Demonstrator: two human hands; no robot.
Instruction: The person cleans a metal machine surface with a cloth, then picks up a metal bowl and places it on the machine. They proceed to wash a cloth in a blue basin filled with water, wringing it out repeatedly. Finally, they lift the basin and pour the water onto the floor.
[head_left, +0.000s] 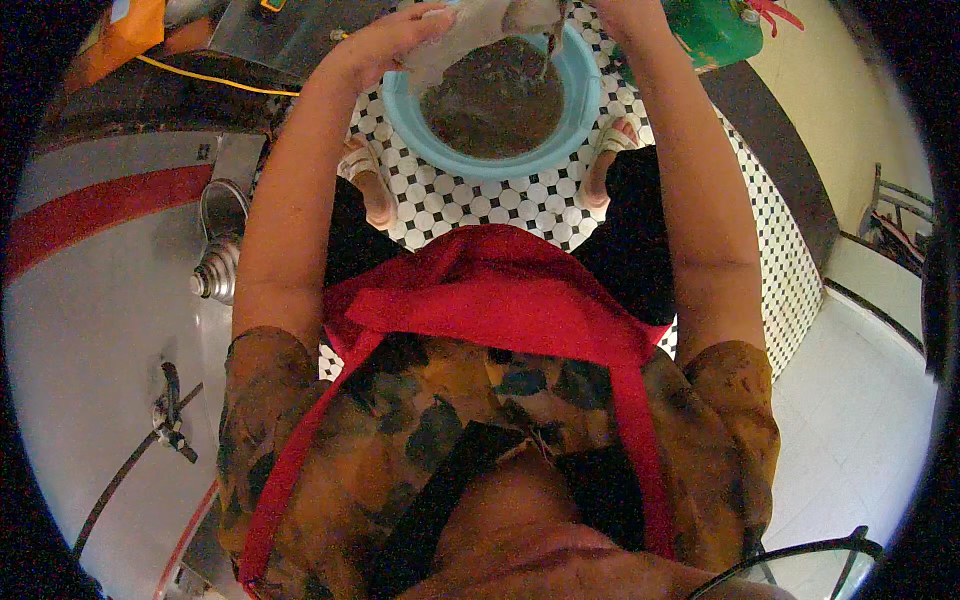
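A light blue plastic basin (480, 169) holding dark, murky water (491, 112) stands on the tiled floor between the feet. Above its far part a wet, greyish cloth (476, 34) hangs at the top edge of the picture. My left hand (397, 45) is at the cloth's left side, with the fingers laid against it. At the cloth's right my right hand (619, 11) is cut off by the frame's edge, so its fingers and hold cannot be made out. Water seems to drip from the cloth's right end into the basin.
Sandalled feet (367, 180) flank the basin on black-and-white tiles (487, 202). A green container (712, 34) stands at the upper right. A yellow cord (217, 79) runs at the upper left, above a grey metal panel (97, 315) with a stepped metal fitting (217, 274).
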